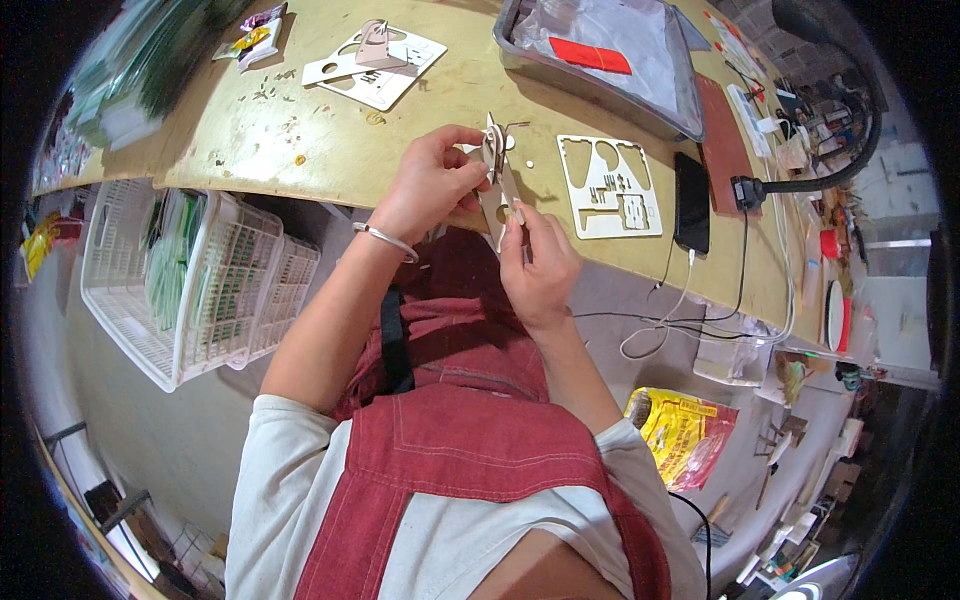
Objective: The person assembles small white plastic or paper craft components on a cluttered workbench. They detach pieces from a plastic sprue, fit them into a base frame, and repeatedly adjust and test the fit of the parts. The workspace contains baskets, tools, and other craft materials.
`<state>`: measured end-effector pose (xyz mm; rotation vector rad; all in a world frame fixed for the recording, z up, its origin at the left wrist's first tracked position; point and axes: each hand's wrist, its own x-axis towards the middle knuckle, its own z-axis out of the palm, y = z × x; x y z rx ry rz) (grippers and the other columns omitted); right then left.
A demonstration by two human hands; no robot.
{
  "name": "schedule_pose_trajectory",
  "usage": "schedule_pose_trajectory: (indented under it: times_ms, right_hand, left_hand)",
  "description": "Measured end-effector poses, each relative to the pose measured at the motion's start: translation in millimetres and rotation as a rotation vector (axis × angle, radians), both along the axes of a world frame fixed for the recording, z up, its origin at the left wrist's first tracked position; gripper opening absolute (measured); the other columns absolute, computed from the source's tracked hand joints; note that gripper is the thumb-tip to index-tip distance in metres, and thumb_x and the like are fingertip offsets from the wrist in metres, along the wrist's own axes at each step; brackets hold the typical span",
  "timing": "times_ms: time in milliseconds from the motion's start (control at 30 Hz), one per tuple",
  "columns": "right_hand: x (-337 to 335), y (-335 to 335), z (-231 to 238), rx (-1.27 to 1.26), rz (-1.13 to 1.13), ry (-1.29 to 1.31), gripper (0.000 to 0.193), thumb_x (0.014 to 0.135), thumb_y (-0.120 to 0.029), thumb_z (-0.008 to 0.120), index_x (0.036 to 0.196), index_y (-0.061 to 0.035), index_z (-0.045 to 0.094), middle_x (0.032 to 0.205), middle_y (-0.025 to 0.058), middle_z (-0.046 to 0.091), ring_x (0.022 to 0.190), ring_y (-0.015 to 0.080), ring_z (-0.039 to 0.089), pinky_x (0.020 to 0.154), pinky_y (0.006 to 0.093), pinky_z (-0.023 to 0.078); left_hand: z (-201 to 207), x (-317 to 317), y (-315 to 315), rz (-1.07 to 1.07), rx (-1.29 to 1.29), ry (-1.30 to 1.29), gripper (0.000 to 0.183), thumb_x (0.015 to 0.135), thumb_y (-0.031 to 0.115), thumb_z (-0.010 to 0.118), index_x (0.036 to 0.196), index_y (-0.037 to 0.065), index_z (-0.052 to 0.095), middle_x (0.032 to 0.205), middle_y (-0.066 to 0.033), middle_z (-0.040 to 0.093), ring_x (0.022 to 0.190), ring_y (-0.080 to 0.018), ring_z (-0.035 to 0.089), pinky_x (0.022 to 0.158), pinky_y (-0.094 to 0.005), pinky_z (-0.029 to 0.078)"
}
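Over the table's front edge, my two hands hold a partly assembled flat-cut wooden piece [497, 150] with curved, pale, thin parts. My left hand [435, 172], with a silver bangle at the wrist, pinches its upper left side. Lower down, my right hand [541, 262] grips the bottom end of the piece between thumb and fingers. The fingers partly hide its joints. Right of it on the table lies a pale cut-out wooden sheet [582, 199] with slots and small parts. Farther left, another assembled wooden piece [374, 48] stands on a similar sheet [408, 84].
A grey tray [520, 62] with plastic film and a red packet [590, 55] stands at the back right. A black phone [692, 205] on a white cable lies near the right edge. White plastic baskets [186, 300] stand below left; a yellow bag [672, 432] lies below right.
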<state>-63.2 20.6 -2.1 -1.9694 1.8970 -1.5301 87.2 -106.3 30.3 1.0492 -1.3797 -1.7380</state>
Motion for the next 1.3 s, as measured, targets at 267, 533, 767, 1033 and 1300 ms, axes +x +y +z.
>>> schedule_pose_trajectory:
  times_ms: [267,533,767,1033,1300]
  right_hand:
    - [0,-3,9,0.04,-0.021,0.013,0.018,0.101,-0.003,0.072,0.118,0.0021,0.075,0.092,0.0169,0.072,0.075,0.0295,0.07,0.067,0.0392,0.055]
    - [0,-8,10,0.021,-0.038,0.037,0.019,0.101,-0.011,0.072,0.118,-0.0033,0.074,0.091,0.014,0.07,0.076,0.0358,0.07,0.066,0.0439,0.056]
    - [1,-10,10,-0.013,-0.033,0.09,0.019,0.1,-0.012,0.073,0.117,-0.0045,0.075,0.088,0.0122,0.069,0.072,0.0332,0.07,0.063,0.0441,0.055]
    - [2,-9,5,-0.048,-0.03,0.09,0.019,0.099,-0.011,0.075,0.116,-0.0044,0.074,0.086,0.0119,0.068,0.07,0.0323,0.07,0.061,0.0431,0.055]
    - [-1,-8,10,-0.012,-0.031,0.176,0.019,0.096,-0.01,0.076,0.114,-0.0039,0.075,0.085,0.0111,0.068,0.068,0.0313,0.07,0.059,0.0424,0.055]
  left_hand:
    - [-2,0,-3,0.0,0.022,-0.028,0.038,0.1,0.008,0.07,0.136,-0.002,0.061,0.089,-0.0072,0.075,0.065,-0.011,0.069,0.058,-0.0255,0.056]
    - [8,-1,0,-0.008,0.015,-0.084,0.037,0.103,0.011,0.073,0.137,-0.001,0.061,0.089,-0.0066,0.075,0.07,-0.009,0.067,0.062,-0.025,0.057]
    - [2,-2,3,0.019,-0.03,-0.021,0.039,0.1,0.01,0.071,0.137,-0.001,0.062,0.088,-0.0062,0.074,0.068,-0.0086,0.065,0.061,-0.0246,0.055]
    - [7,-2,4,0.027,0.018,-0.018,0.038,0.099,0.008,0.072,0.135,-0.001,0.061,0.087,-0.0056,0.072,0.067,-0.0077,0.062,0.061,-0.0249,0.052]
    - [8,-2,3,0.032,-0.004,-0.063,0.035,0.099,0.009,0.072,0.132,0.001,0.062,0.086,-0.0036,0.071,0.068,-0.0072,0.061,0.061,-0.0242,0.05]
